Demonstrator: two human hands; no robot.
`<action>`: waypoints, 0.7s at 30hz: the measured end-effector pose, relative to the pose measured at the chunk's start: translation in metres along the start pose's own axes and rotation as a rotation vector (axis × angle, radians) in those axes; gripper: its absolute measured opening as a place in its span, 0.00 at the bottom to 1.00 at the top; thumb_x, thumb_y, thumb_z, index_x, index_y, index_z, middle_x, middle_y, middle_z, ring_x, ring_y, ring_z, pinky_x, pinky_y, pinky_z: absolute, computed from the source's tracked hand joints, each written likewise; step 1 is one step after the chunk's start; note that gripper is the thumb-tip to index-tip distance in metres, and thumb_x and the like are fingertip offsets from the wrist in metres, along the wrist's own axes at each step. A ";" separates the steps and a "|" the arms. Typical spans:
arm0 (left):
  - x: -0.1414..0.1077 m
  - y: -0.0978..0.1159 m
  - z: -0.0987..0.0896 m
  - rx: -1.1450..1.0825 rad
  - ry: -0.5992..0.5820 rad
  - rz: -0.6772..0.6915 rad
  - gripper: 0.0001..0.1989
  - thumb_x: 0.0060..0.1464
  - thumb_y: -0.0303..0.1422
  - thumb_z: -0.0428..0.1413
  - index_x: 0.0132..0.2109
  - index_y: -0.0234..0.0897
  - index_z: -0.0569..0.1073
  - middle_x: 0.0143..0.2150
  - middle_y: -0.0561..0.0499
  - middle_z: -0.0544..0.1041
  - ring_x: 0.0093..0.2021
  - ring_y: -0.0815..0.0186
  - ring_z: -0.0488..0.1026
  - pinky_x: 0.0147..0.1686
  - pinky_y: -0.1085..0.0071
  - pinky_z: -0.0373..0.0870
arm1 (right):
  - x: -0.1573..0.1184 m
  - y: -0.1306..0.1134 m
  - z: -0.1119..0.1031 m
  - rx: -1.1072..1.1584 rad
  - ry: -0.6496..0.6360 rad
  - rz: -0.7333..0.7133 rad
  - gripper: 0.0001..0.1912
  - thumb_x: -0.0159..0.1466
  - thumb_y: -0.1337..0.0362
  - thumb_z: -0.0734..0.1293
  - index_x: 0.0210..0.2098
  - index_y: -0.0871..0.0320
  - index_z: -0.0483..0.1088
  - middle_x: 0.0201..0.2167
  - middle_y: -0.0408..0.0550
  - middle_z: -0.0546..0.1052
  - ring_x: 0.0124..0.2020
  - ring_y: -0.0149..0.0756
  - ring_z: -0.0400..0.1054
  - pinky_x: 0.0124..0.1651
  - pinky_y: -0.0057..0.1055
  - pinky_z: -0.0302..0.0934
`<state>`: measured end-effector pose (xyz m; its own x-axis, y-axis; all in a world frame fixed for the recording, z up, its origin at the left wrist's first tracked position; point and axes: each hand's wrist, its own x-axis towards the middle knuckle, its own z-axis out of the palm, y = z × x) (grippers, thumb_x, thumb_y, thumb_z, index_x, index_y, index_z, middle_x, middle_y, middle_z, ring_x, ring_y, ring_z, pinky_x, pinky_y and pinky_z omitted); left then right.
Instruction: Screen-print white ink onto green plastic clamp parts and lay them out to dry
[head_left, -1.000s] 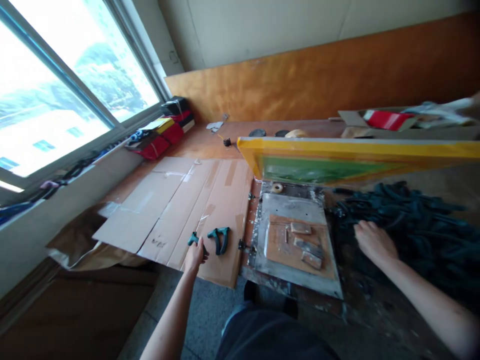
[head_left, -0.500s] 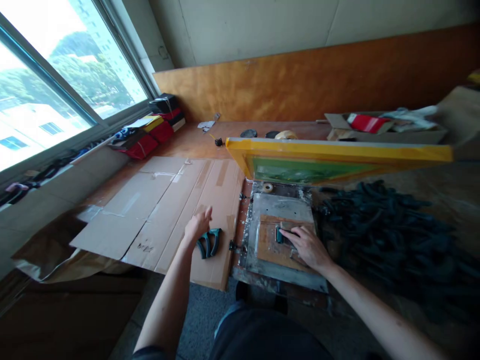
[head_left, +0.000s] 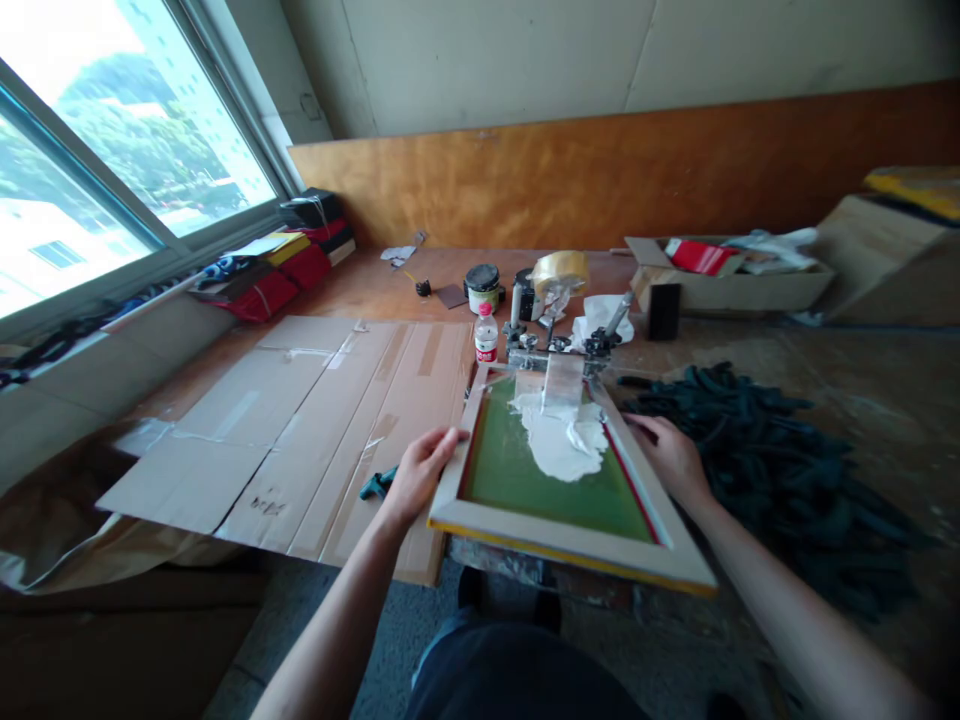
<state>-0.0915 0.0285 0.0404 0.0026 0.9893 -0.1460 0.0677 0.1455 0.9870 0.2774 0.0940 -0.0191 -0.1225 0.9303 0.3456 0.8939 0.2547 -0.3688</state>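
Observation:
A screen frame [head_left: 570, 556] with green mesh [head_left: 499, 480] lies lowered over the work board. White paste [head_left: 562, 445] is spread on the mesh, and a flat squeegee blade [head_left: 563, 383] rests at its far end. My left hand [head_left: 424, 470] grips the frame's left edge between thumb and fingers. At the right edge, my right hand [head_left: 670, 458] holds the frame with bent fingers. Dark green handle parts [head_left: 377, 484] lie on the cardboard just left of my left hand, partly hidden by it.
Flattened cardboard [head_left: 300, 430] covers the left side. A heap of dark green parts [head_left: 780, 470] lies right of the frame. Behind it stand a bottle [head_left: 486, 336], a jar [head_left: 482, 287], a tape roll [head_left: 560, 272] and an open box [head_left: 735, 290].
The raised screen frame has come down flat, hiding the board and the piece on it. Both hands have moved onto its side edges; my right hand has left the small green piece.

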 end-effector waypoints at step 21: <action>0.003 -0.104 0.010 0.382 0.054 -0.168 0.26 0.56 0.44 0.51 0.60 0.42 0.65 0.33 0.51 0.79 0.33 0.62 0.75 0.34 0.72 0.66 | -0.010 -0.074 0.000 0.025 -0.374 -0.599 0.08 0.60 0.74 0.62 0.32 0.57 0.71 0.31 0.47 0.73 0.37 0.38 0.65 0.40 0.33 0.60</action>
<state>-0.0884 0.0159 -0.0636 -0.0917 0.9528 -0.2893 0.4280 0.3000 0.8525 0.2131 0.0658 0.0048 -0.7342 0.6553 0.1777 0.6167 0.7531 -0.2291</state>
